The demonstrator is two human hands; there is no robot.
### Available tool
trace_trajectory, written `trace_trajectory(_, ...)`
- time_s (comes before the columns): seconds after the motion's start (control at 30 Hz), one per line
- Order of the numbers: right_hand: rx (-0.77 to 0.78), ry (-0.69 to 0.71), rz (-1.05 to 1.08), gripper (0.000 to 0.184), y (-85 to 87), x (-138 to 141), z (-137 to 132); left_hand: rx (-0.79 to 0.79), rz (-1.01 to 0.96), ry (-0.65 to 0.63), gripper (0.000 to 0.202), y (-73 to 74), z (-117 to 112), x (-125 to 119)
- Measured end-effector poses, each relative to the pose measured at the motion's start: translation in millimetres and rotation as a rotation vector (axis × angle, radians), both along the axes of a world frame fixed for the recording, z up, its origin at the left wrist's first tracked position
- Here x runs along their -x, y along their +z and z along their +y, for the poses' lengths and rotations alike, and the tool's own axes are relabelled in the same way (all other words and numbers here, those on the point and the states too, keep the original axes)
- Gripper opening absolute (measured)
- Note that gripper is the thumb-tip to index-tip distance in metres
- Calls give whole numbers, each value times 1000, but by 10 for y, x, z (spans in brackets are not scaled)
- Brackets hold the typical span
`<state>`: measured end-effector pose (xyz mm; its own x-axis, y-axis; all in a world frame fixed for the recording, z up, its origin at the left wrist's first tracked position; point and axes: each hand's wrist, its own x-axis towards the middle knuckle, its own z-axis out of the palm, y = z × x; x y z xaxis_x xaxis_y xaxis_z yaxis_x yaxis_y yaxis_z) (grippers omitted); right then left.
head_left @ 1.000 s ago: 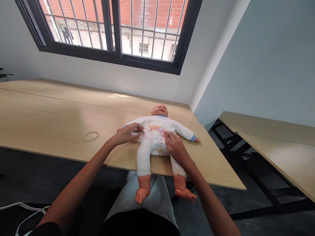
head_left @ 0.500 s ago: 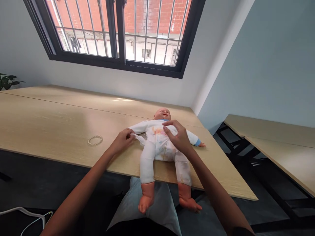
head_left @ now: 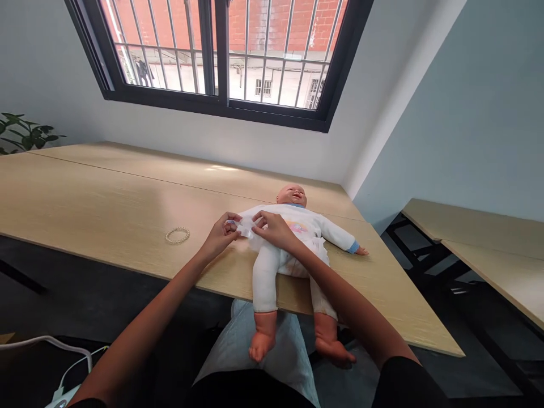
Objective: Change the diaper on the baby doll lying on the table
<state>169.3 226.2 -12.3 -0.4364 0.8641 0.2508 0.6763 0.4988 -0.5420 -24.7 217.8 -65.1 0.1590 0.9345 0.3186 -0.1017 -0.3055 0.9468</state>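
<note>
A baby doll [head_left: 292,196] lies on its back on the table, in a white outfit with blue collar and cuffs. Around its hips is a white diaper [head_left: 293,267], partly hidden by my right forearm. At the doll's side on the left, my left hand [head_left: 221,233] pinches the outer end of the diaper's thin white side flap [head_left: 245,228]. My right hand [head_left: 272,229] pinches that same flap closer to the doll's belly, so the flap stretches between both hands. The doll's feet hang past the table's front edge.
A beaded bracelet [head_left: 177,235] lies on the wooden table [head_left: 106,204], left of my hands. Another table [head_left: 488,232] stands at the right. A barred window [head_left: 221,56] is in the wall ahead, and a plant [head_left: 29,135] shows at the far left.
My right hand has moved left and down from above the doll's chest to the side flap and closed on it. My left hand keeps its hold, and the view has shifted slightly.
</note>
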Motion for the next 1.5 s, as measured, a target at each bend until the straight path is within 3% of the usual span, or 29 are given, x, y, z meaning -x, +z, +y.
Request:
trace_trajectory(0.17,-174,-253,-328,16,6,-65,8,22,-31,21,44,16,-17,28)
trace_trajectory(0.4,-214,-112,-477,19,39,16,33,83,-198,-76,53,175,-95,-287)
trace_trajectory(0.53,-340,-198,-307,35,144,-322,-110,41,-210,-126,55,341,-46,-555)
trace_trajectory(0.6,-379,-247,-192,34,167,-587,-206,-5,-194,-139,54,407,-5,-642)
trace_trajectory(0.73,-196,-73,-162,42,68,-950,-341,-74,-140,-188,54,484,27,-758)
trace_trajectory(0.83,-77,-35,-166,57,-83,-957,-340,-136,-57,-233,51,534,-5,-832)
trace_trajectory(1.0,-20,-63,-149,73,-219,-830,-264,-216,168,-371,60,559,-51,-959)
trace_trajectory(1.23,-11,-97,-138,81,-277,-840,-250,-352,339,-214,52,312,17,-1149)
trace_trajectory(1.43,-100,-2,164,69,-195,-966,-375,-428,442,-198,36,350,-145,-1072)
trace_trajectory(1.5,-192,-62,299,59,-168,-1049,-421,-466,519,-218,32,372,-254,-1023)
